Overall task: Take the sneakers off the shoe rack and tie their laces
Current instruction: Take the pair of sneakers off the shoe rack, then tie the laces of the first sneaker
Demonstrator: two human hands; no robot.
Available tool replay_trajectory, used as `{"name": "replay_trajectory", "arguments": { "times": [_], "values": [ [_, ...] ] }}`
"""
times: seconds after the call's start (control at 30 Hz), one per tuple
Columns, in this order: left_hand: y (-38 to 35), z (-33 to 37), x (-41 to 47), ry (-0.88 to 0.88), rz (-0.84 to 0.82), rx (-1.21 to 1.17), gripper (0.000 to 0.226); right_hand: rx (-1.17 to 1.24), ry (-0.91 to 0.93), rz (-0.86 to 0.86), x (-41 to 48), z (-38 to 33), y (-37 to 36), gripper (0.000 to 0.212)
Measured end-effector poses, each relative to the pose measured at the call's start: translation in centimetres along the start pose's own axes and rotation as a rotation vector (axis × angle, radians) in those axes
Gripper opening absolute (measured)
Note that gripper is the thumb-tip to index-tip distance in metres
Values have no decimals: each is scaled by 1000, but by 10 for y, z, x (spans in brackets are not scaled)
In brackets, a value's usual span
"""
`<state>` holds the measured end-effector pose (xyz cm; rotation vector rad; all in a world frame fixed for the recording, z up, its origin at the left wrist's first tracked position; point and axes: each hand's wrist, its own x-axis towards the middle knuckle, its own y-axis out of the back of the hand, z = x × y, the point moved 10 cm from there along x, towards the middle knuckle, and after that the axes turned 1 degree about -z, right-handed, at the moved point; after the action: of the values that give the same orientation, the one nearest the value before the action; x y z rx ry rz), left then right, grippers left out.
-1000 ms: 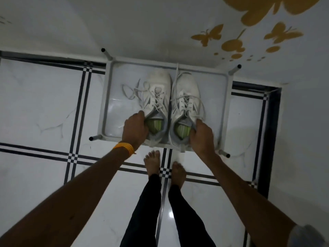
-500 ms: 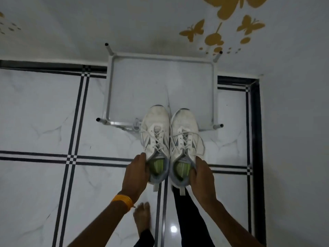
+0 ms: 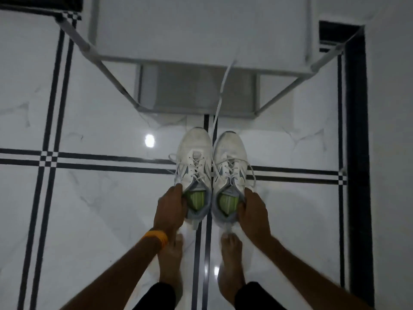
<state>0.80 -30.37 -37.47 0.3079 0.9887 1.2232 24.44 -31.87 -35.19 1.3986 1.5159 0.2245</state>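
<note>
Two white sneakers with green insoles are side by side, low over the tiled floor in front of the shoe rack. My left hand grips the collar of the left sneaker. My right hand grips the collar of the right sneaker. Both pairs of laces hang loose and untied. One long lace trails from between the shoes up onto the rack's top shelf. Whether the soles touch the floor, I cannot tell.
The white metal rack stands against the wall, with a lower shelf visible under the top one. My bare feet stand just behind the shoes. A wall runs along the right. The white floor has black inlay lines.
Both hands carried the sneakers off the rack's top shelf, toward me and down near the floor. My view has dropped closer to the floor and rack.
</note>
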Motion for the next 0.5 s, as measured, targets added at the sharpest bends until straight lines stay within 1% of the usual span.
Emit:
{"name": "replay_trajectory", "arguments": {
  "times": [0.13,0.3,0.4,0.47,0.5],
  "values": [
    [-47,-32,30,-58,38,51,9,-54,54,22,40,35,-48,24],
    [-79,-52,72,-134,102,78,11,-67,123,52,87,55,-87,35],
    [-85,-58,79,-160,151,67,16,-131,124,11,100,65,-104,23],
    [-81,-61,75,-172,194,62,22,-211,140,1,101,64,-102,29],
    [-75,-63,72,-165,223,53,26,-234,145,42,100,59,-91,36]
  ]
}}
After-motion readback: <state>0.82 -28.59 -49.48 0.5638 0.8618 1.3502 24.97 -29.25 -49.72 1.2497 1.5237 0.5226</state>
